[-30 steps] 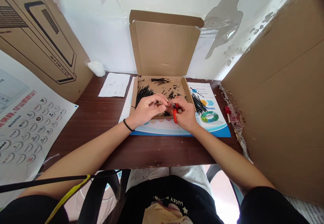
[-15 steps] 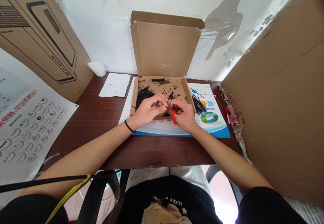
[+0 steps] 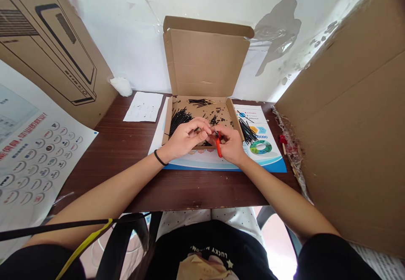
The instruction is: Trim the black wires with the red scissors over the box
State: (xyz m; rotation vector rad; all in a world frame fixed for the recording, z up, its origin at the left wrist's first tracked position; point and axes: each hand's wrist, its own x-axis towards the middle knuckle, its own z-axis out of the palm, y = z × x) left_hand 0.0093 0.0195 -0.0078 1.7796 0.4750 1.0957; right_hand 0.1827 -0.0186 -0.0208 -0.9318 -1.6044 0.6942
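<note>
Tabletop (image 3: 202, 193), dk brown; printed sheet (image 3: 270, 165) lies on it. Open carton (image 3: 207, 60) on sheet, lid up at far side. L hand (image 3: 183, 138) over carton's near edge, fingertips bunched; can't tell if gripping anything. R hand (image 3: 232, 147) alongside, closed on red-handled cutters (image 3: 218, 145), tips nr L fingertips. Blk strands (image 3: 180, 118) in carton's L side, others (image 3: 248, 131) outside R wall; small bunch (image 3: 201, 102) nr far wall. Blk scraps (image 3: 217, 119) strewn mid-carton.
</note>
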